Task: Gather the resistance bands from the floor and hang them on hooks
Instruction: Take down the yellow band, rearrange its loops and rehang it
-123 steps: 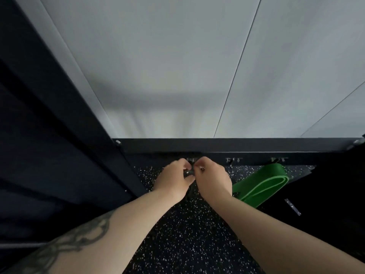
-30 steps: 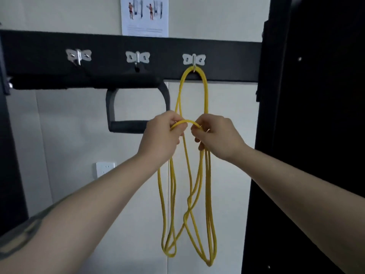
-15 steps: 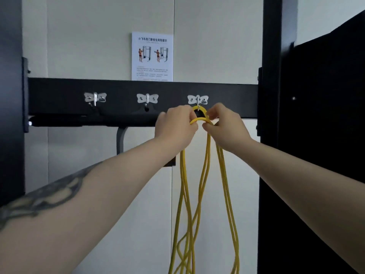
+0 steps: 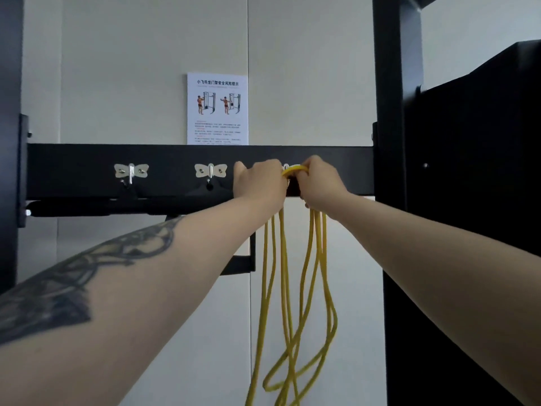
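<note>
A thin yellow resistance band arches between my two hands right at the rightmost hook, which is mostly hidden behind them. My left hand and my right hand both grip this band at the top. Its long loops dangle below my hands, several strands crossing near the bottom edge of the view. Two more silver butterfly-shaped hooks, the left hook and the middle hook, sit on the black crossbar.
A black handle attachment hangs from the middle hook, partly behind my left forearm. A black upright post and a dark panel stand at the right. A white instruction poster is on the wall.
Both hands have lifted the top loop of the yellow band from chest height up to the rightmost hook. The view has tilted upward, and the hanging loops rose with it.
</note>
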`<state>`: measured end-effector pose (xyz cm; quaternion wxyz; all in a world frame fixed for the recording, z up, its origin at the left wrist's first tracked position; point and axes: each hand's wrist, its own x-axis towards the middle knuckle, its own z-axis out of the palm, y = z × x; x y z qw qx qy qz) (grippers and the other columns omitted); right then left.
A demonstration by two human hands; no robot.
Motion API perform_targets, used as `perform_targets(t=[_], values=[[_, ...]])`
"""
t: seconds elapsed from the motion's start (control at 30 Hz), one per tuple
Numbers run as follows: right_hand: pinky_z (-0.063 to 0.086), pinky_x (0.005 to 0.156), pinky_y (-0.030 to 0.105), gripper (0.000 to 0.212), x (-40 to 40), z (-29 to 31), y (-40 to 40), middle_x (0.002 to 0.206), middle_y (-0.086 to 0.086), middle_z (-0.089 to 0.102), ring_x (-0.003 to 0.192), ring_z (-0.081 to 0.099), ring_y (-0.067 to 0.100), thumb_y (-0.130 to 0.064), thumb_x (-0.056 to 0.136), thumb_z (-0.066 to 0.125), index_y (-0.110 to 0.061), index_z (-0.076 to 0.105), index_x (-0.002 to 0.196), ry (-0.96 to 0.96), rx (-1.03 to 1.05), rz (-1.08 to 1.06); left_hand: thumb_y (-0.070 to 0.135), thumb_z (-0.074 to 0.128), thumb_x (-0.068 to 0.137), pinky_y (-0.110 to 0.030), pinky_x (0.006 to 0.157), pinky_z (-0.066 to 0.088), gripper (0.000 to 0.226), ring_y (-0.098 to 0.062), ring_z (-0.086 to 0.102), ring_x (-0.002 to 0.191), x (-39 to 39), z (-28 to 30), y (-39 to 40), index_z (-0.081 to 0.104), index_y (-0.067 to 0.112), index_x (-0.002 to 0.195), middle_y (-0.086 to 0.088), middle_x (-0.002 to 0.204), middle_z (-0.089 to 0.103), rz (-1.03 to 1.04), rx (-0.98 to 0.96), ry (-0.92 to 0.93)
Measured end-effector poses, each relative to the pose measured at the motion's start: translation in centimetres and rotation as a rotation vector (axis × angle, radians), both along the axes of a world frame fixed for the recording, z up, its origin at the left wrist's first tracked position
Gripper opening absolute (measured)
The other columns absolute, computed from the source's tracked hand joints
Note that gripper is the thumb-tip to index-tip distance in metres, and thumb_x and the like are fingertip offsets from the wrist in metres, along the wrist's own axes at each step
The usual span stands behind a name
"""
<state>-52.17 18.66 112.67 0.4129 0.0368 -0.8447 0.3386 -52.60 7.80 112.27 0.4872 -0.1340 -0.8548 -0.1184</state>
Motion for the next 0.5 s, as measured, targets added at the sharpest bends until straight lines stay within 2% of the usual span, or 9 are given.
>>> perform_targets(t=[0.07,0.13,0.2,0.23,0.27,0.4,0.5], values=[[0.06,0.074,0.046,0.022,1.1,0.5,0.2,0.096,0.01,0.064,0.079,0.067,0.025,-0.019,0.1,0.042,-0.011,0.052,0.117,0.041,0.019,0.011,0.028,0.042,0.1,-0.039,0.094,0.034,0.021,-0.022,0.056,0.083,0.9,0.6,-0.1,0.061,0.019,0.094,0.0,0.087,0.064,-0.134,0.117,-0.023],[0.061,0.067,0.039,0.023,2.6,0.5,0.5,0.092,0.012,0.067,0.071,0.068,0.024,-0.02,0.101,0.041,-0.008,0.055,0.116,-0.007,-0.003,0.127,0.028,0.046,0.099,-0.043,0.092,0.047,0.023,-0.024,0.061,0.085,1.7,1.1,-0.4,0.065,0.017,0.093,-0.004,0.09,0.066,-0.33,0.266,-0.121],[0.058,0.053,0.031,0.023,4.2,-0.1,0.8,0.09,0.012,0.069,0.064,0.069,0.023,-0.022,0.103,0.041,-0.008,0.057,0.112,-0.06,-0.028,0.248,0.026,0.05,0.099,-0.039,0.075,0.056,0.021,-0.023,0.066,0.078,2.6,1.1,-0.8,0.067,0.014,0.094,-0.007,0.089,0.067,-0.519,0.398,-0.202],[0.055,0.049,0.028,0.024,4.8,-0.5,0.8,0.089,0.011,0.07,0.061,0.069,0.023,-0.023,0.103,0.04,-0.008,0.057,0.111,-0.07,-0.029,0.278,0.024,0.05,0.099,-0.032,0.066,0.055,0.02,-0.02,0.065,0.072,3.0,0.9,-1.0,0.066,0.014,0.094,-0.006,0.087,0.065,-0.565,0.433,-0.222],[0.053,0.046,0.026,0.024,5.3,-1.0,0.9,0.087,0.011,0.07,0.058,0.068,0.022,-0.023,0.104,0.039,-0.009,0.057,0.11,-0.079,-0.031,0.297,0.022,0.05,0.099,-0.028,0.061,0.053,0.019,-0.019,0.062,0.067,3.1,0.5,-1.1,0.066,0.014,0.094,-0.006,0.084,0.063,-0.581,0.442,-0.223],[0.042,0.04,0.023,0.024,5.3,-3.0,0.7,0.07,0.008,0.061,0.045,0.054,0.018,-0.018,0.101,0.038,-0.009,0.06,0.102,-0.171,-0.058,0.312,0.017,0.05,0.097,-0.03,0.055,0.047,0.021,-0.021,0.051,0.062,2.8,-1.3,-0.5,0.067,0.008,0.089,-0.004,0.072,0.054,-0.605,0.476,-0.238],[0.03,0.042,0.022,0.024,5.0,-3.8,1.1,0.066,0.001,0.05,0.05,0.039,0.013,-0.021,0.098,0.039,-0.012,0.061,0.094,-0.099,-0.071,0.27,0.016,0.05,0.096,-0.033,0.062,0.045,0.023,-0.019,0.048,0.061,2.4,-2.7,-0.2,0.069,0.006,0.089,-0.003,0.07,0.055,-0.606,0.507,-0.28]])
